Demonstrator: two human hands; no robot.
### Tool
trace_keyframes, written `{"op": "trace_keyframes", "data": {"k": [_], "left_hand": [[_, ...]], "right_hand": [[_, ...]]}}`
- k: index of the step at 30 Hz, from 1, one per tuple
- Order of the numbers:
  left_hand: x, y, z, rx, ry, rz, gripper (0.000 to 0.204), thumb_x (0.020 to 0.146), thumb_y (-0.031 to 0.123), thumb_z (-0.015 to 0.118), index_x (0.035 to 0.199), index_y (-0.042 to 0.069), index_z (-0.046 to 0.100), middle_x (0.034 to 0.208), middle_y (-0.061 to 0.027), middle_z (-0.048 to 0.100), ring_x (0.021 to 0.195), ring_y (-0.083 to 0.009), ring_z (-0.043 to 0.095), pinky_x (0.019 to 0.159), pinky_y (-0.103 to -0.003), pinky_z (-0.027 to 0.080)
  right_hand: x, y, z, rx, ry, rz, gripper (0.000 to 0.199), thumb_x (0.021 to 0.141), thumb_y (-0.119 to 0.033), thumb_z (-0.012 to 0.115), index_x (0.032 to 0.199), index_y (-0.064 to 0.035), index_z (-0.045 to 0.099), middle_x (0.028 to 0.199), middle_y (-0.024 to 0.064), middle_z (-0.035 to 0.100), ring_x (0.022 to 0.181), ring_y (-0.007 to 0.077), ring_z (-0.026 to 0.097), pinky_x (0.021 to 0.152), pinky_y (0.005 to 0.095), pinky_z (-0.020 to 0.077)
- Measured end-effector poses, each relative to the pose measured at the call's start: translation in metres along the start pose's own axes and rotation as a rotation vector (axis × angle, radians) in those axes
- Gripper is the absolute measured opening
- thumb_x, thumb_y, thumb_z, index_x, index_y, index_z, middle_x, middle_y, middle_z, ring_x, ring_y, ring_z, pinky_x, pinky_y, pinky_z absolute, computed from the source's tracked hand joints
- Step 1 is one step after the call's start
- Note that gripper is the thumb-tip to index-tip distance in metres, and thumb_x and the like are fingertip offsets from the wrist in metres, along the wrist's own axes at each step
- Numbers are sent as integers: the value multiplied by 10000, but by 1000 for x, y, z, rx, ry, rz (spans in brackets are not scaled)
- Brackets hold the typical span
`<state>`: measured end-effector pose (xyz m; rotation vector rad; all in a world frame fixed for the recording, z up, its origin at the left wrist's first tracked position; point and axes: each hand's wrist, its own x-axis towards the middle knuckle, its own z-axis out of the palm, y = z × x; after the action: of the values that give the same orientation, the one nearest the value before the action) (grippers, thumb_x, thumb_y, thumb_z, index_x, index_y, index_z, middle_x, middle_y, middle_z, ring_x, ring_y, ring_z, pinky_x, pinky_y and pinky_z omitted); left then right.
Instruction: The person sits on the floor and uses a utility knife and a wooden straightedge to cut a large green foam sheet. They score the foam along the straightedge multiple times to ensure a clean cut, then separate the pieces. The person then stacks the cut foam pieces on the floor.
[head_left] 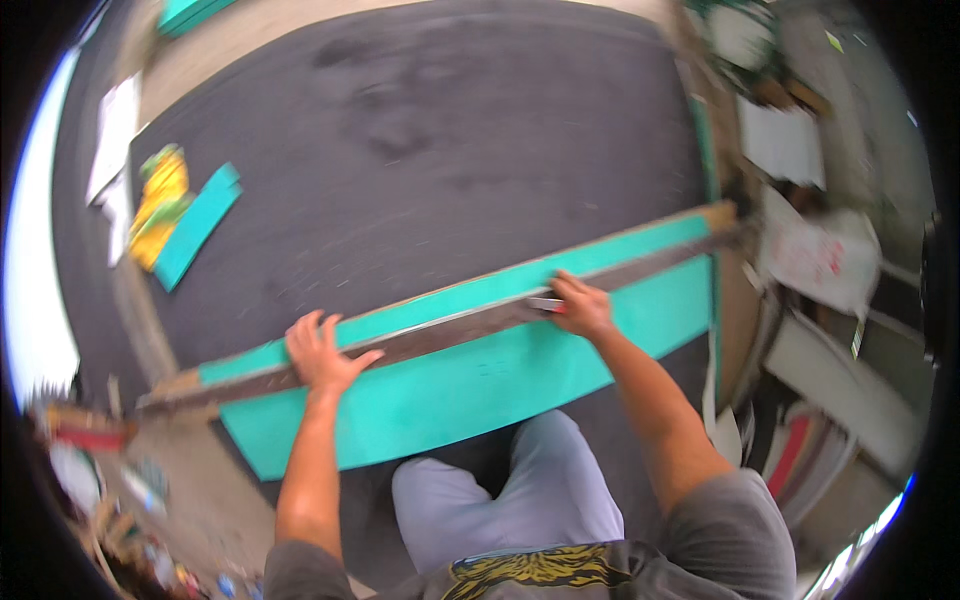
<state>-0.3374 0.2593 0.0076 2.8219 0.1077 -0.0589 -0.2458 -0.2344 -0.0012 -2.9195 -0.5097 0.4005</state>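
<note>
Smooth teal sheet (pixel 460 400) on a dark worktop's (pixel 480 190) near side, long brown straightedge (pixel 430 342) along it, both slanting near left to far right, left hand (pixel 326 360) spread-fingered on the straightedge, right hand (pixel 583 306) clamped on a small silver-tipped cutter (pixel 544 304) pointing left.

Sheet (pixel 440 410): smooth, slightly glossy, plastic-looking.
Long bar (pixel 440 340): dull, worn, metal-looking.
Small tool (pixel 545 303): bright, metal-looking.
Table top (pixel 480 170): matt, scuffed, smudged.
Bundle (pixel 160 208): crumpled, cloth-looking.
Strip (pixel 198 228): smooth, same plastic look.
Trousers (pixel 550 490): soft matt cloth.
Shirt (pixel 735 530): matt cloth, printed front.
</note>
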Motion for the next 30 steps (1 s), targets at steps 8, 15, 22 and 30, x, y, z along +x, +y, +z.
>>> {"op": "trace_keyframes", "data": {"k": [8,15,22,30], "left_hand": [[-6,2,7,46,-298,-124,978,596,726,857,1347,138,642,1309,-73,631,1318,-298,532,1282,-563,220],[-3,-1,7,44,-248,-85,932,575,724,861,1263,123,673,1207,-69,625,1202,-297,556,1216,-542,304],[-4,-1,6,56,-260,-88,915,586,724,860,1255,128,673,1193,-71,623,1198,-300,551,1197,-535,314],[-2,-2,7,66,-258,-64,921,587,758,836,1250,138,681,1174,-75,621,1174,-299,553,1161,-527,337]], "right_hand": [[-3,-10,-17,6,-7,-11,530,689,-309,858,1174,-222,664,1286,-84,662,813,212,756,678,392,619],[-8,-9,-5,-5,29,5,741,680,-403,903,1331,-204,611,1364,10,626,782,252,763,688,402,621],[-4,-11,-15,6,-3,-4,772,636,-394,933,1326,-189,654,1365,42,606,845,232,762,685,387,627],[28,-116,11,45,227,-9,547,717,-482,880,1136,-177,706,1025,9,641,856,216,681,712,399,543]]}}
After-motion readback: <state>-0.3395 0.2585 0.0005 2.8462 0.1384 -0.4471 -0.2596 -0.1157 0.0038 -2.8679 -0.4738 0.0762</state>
